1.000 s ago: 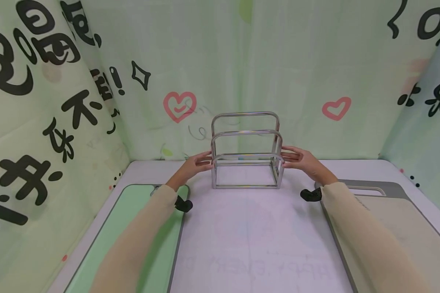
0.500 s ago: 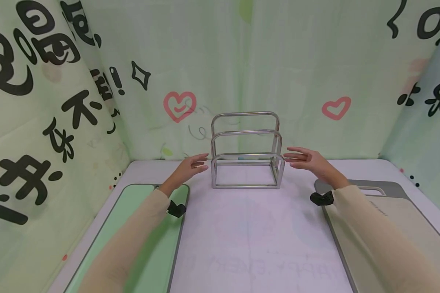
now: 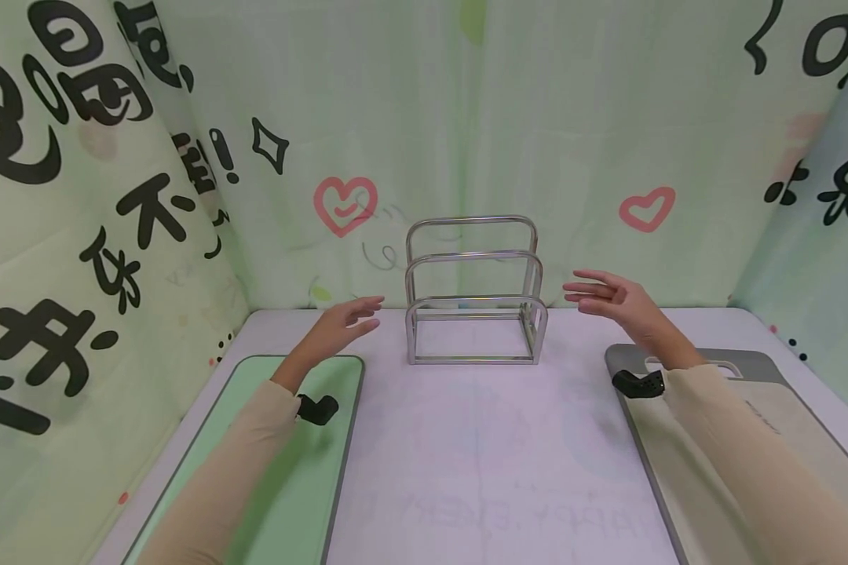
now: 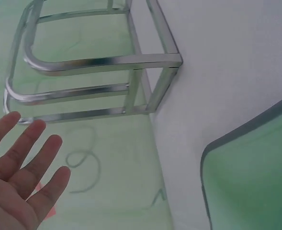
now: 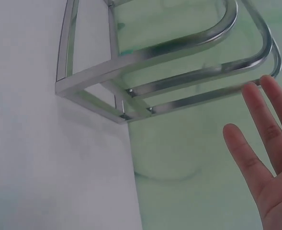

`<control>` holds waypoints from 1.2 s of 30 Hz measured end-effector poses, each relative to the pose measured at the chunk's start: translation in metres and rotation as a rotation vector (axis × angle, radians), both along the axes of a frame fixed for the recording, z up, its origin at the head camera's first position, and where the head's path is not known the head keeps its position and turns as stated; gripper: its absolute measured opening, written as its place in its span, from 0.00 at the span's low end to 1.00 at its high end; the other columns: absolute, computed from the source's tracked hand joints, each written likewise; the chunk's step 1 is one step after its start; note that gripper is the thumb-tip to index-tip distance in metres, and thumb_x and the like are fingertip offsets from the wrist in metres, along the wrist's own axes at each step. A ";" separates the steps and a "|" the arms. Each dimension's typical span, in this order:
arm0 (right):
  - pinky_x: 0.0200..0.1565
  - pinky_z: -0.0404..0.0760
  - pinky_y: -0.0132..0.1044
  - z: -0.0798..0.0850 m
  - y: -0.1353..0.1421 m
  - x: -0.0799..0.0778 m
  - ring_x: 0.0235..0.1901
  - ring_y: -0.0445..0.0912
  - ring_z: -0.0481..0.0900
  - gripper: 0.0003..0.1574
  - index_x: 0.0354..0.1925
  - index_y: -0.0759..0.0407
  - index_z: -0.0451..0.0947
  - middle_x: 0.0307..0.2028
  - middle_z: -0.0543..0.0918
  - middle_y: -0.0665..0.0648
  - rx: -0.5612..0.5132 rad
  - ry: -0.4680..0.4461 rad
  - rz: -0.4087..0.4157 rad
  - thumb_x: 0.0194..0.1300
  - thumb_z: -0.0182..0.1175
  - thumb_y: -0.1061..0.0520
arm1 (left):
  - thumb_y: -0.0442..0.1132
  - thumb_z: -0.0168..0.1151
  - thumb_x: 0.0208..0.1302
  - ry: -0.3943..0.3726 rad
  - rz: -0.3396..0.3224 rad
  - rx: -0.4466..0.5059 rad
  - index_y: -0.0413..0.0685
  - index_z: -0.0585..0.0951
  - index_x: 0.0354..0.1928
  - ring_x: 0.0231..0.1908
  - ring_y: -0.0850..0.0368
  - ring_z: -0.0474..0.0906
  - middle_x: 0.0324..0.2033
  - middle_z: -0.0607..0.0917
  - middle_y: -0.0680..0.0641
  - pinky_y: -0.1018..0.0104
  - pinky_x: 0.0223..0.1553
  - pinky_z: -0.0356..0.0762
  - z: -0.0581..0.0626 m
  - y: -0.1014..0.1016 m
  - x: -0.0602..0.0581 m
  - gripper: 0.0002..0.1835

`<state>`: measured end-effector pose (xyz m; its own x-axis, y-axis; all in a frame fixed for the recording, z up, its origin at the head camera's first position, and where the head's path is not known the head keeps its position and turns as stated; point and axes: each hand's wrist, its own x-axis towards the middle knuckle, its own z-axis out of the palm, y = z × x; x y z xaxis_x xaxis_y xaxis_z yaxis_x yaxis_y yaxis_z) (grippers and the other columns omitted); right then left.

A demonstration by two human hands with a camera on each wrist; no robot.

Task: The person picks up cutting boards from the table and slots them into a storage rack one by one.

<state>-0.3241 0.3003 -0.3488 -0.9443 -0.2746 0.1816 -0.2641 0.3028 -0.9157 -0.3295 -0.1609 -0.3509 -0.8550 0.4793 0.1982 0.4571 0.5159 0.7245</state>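
Observation:
A shiny metal rack [image 3: 473, 360] with three rounded upright loops stands at the back middle of the table. To its left, apart from it, my left hand [image 3: 335, 329] hovers with fingers spread and nothing held; the left wrist view shows the same hand [image 4: 26, 179] beside the rack's loops [image 4: 107, 62]. On the other side my right hand [image 3: 622, 306] hangs in the air with fingers extended, also clear of the metal. In the right wrist view its fingers [image 5: 270, 129] are spread near the loops [image 5: 179, 48].
A green cutting board [image 3: 304, 486] with a grey edge lies flat on the left, under my left forearm. Under the right forearm lies a beige board [image 3: 678, 471] with a grey handle end. A printed curtain [image 3: 558, 157] encloses the pale table [image 3: 480, 455] behind and at both sides.
Both hands have let go of the rack and drawn outward, the left one to the left, the right one to the right. The rack stays in place.

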 end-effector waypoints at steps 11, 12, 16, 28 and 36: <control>0.47 0.78 0.23 0.018 -0.028 0.014 0.48 0.34 0.81 0.29 0.65 0.58 0.64 0.49 0.82 0.40 -0.092 0.097 0.062 0.67 0.55 0.61 | 0.42 0.52 0.69 -0.014 0.045 -0.029 0.44 0.64 0.68 0.61 0.40 0.70 0.61 0.73 0.37 0.45 0.60 0.69 0.012 -0.032 0.019 0.27; 0.47 0.78 0.23 0.018 -0.031 0.014 0.48 0.34 0.82 0.28 0.65 0.58 0.64 0.49 0.82 0.40 -0.111 0.101 0.083 0.67 0.54 0.62 | 0.42 0.52 0.70 -0.015 0.051 -0.038 0.43 0.64 0.68 0.61 0.40 0.69 0.61 0.73 0.36 0.45 0.60 0.69 0.011 -0.036 0.020 0.27; 0.46 0.79 0.24 0.020 -0.045 0.017 0.47 0.33 0.82 0.28 0.64 0.62 0.64 0.47 0.82 0.39 -0.120 0.096 0.124 0.68 0.54 0.61 | 0.43 0.51 0.70 -0.058 0.081 -0.057 0.42 0.63 0.68 0.62 0.39 0.69 0.62 0.72 0.35 0.44 0.60 0.69 0.009 -0.051 0.024 0.27; 0.50 0.81 0.39 0.020 -0.103 0.021 0.46 0.36 0.83 0.33 0.66 0.63 0.61 0.57 0.78 0.61 -0.031 -0.010 0.183 0.67 0.57 0.55 | 0.46 0.46 0.72 -0.287 0.104 0.006 0.39 0.56 0.71 0.65 0.34 0.62 0.66 0.64 0.31 0.40 0.65 0.60 0.009 -0.098 0.033 0.30; 0.50 0.81 0.43 0.007 -0.144 0.016 0.49 0.49 0.83 0.32 0.65 0.61 0.63 0.57 0.77 0.67 -0.018 -0.091 0.219 0.66 0.58 0.54 | 0.48 0.42 0.74 -0.387 0.160 0.001 0.36 0.52 0.71 0.65 0.32 0.60 0.66 0.60 0.28 0.40 0.65 0.58 0.007 -0.122 0.038 0.32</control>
<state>-0.3078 0.1566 -0.3419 -0.8753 -0.4720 0.1055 -0.2380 0.2304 -0.9435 -0.2920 -0.2830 -0.3443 -0.9300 0.3347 -0.1520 0.0654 0.5576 0.8276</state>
